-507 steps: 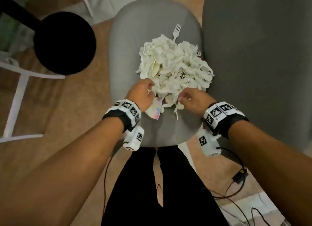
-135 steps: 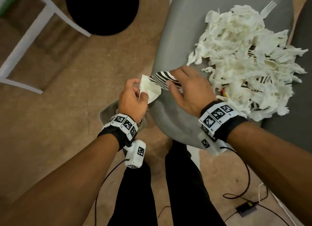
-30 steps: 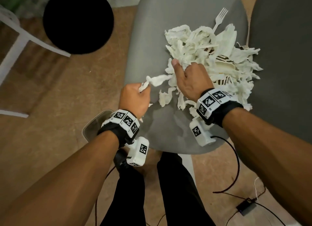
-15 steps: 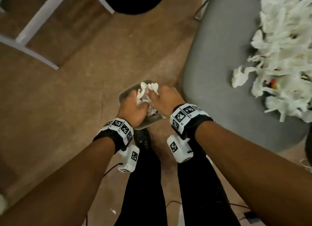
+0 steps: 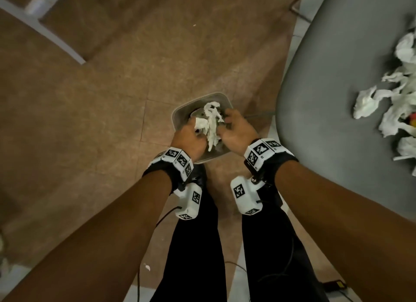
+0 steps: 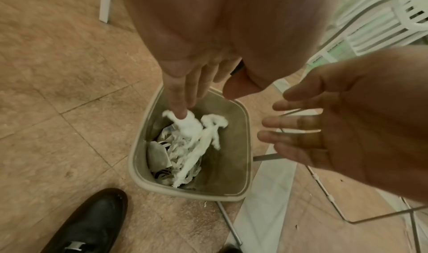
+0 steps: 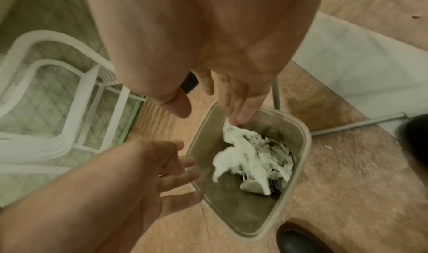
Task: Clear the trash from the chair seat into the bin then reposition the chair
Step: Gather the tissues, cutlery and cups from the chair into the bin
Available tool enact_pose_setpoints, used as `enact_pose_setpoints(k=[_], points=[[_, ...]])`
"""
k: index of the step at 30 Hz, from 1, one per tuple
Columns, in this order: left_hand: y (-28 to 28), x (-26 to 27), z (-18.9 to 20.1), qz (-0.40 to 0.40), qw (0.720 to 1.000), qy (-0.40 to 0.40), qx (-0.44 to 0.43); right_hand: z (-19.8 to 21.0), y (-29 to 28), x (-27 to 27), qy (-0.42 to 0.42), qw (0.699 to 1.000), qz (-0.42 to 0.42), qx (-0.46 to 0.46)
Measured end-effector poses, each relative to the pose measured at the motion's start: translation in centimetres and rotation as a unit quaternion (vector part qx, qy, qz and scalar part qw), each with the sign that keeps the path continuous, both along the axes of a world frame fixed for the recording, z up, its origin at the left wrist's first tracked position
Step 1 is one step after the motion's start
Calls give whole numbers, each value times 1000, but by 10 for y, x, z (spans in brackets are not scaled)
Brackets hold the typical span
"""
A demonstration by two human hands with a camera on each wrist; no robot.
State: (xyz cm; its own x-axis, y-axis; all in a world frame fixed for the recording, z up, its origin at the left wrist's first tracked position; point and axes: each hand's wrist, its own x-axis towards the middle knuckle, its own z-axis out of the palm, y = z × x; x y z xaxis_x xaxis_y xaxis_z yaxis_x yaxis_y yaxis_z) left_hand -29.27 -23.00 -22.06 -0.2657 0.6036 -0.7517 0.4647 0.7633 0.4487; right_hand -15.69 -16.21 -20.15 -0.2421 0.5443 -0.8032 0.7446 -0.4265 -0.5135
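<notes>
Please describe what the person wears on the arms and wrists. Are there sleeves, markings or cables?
No sleeves; both forearms are bare. The left wrist band and right wrist band are black, topped with white blocks bearing black square markers. Under each hangs a white camera box with similar markers and a thin black cable.

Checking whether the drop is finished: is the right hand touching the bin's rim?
Apart. The left wrist view shows the right hand open beside the bin, floor visible between its fingertips and the rim.
</notes>
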Motion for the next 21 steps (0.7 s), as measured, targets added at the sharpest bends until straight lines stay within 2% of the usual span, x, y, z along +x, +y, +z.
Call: enact_pose_setpoints(k=[4, 7, 13, 17, 21], points=[[26, -1, 21, -57, 998, 22, -1, 27, 27, 9, 47, 997, 6, 55], [60, 6, 39, -87, 995, 36, 39, 61, 55, 24, 71, 992, -1, 100], [141, 73, 82, -130, 981, 31, 143, 112, 106, 101, 78, 981, -59, 166], [170, 154, 98, -233, 953, 3, 194, 125, 125, 179, 55, 973, -119, 189], [178, 231, 101, -384, 900, 17, 204, 134, 135, 258, 9, 958, -144, 246]])
